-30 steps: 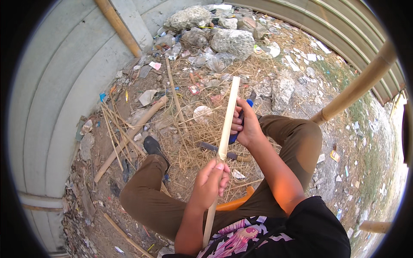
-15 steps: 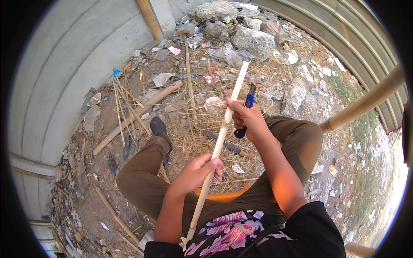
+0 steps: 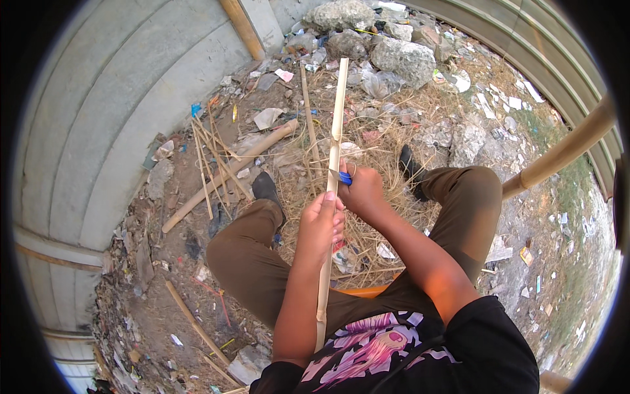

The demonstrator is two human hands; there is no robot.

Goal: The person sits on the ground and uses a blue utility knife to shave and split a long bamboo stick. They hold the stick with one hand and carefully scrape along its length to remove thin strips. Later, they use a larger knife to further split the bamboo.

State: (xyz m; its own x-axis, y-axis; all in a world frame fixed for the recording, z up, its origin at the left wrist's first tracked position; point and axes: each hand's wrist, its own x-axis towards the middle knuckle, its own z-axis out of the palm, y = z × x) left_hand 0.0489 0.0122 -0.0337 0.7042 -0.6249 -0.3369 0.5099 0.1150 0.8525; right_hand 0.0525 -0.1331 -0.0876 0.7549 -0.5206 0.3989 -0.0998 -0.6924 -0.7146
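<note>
Black cloth with a pink and white print covered the person's chest at the bottom of the view, above olive-brown trousers on both bent knees. An orange rim (image 3: 367,290) showed between the legs, beneath the person. A pale, smooth bamboo strip (image 3: 333,171), long and narrow with darker rings at its joints, ran from the lap up and away over the ground, nearly upright in the view. The left hand (image 3: 321,226) was clenched around the strip at its middle, fingers (image 3: 337,222) wrapped over the front. Just above, touching it, the right hand (image 3: 361,190) gripped a knife with a blue handle (image 3: 344,177), its blade laid against the strip's edge. Dry straw and shavings (image 3: 367,226), tangled and yellow, lay under the hands between two dark shoes. To the left a thick round bamboo pole (image 3: 230,174) lay on bare dirt, with thin split sticks (image 3: 213,161) crossing it. Scraps of white and pink paper and a small blue wrapper (image 3: 196,109) were scattered about near the grey ribbed wall (image 3: 98,125). Farther off, rough grey rocks (image 3: 403,56) were heaped together among crumpled plastic. On the right another bamboo pole (image 3: 564,151) slanted across, before a corrugated metal fence (image 3: 564,52).
</note>
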